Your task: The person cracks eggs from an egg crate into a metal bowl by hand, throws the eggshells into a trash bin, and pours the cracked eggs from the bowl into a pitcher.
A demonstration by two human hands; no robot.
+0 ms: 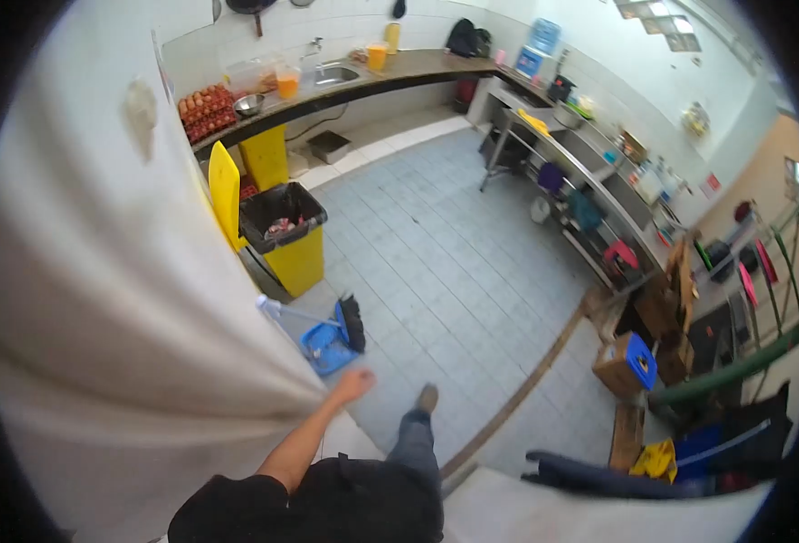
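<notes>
My left hand (355, 385) hangs low in front of my body, at the end of my bare forearm. It is small and blurred, so how its fingers are set does not show clearly; I see no object in it. Just beyond it, a blue dustpan (323, 355) lies on the floor by the wall. A broom (352, 324) with dark bristles and a pale handle rests against the dustpan. Behind them stands a yellow bin (296, 262), its lid raised and a black bag with waste inside. My right hand is out of the picture.
A pale wall (83, 299) runs close on my left. Egg trays (208, 110) and a sink (335, 74) are on the far counter (418, 63). Metal sinks (580, 149) line the right side. A cardboard box (618, 366) and a green rail (734, 369) stand nearer on the right.
</notes>
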